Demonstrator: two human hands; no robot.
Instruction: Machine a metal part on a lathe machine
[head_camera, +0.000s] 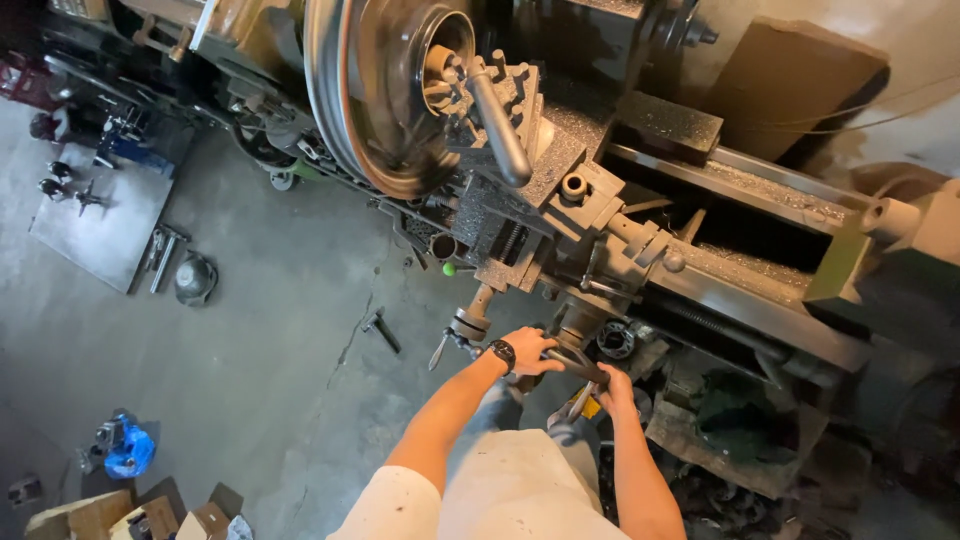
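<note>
The spinning workpiece (385, 90) is motion-blurred; right hand (615, 385) fingers hidden behind the handle (580, 365).

Just one view here, from a camera on the person's head, looking steeply down past the forearms. It sits close above the grey metal lathe (640, 230), whose big round spinning chuck (385, 90) fills the top middle, tilted diagonally across the frame. The wide lens also catches the grey concrete floor (260, 340) far below on the left. Both hands land low in the centre.
</note>
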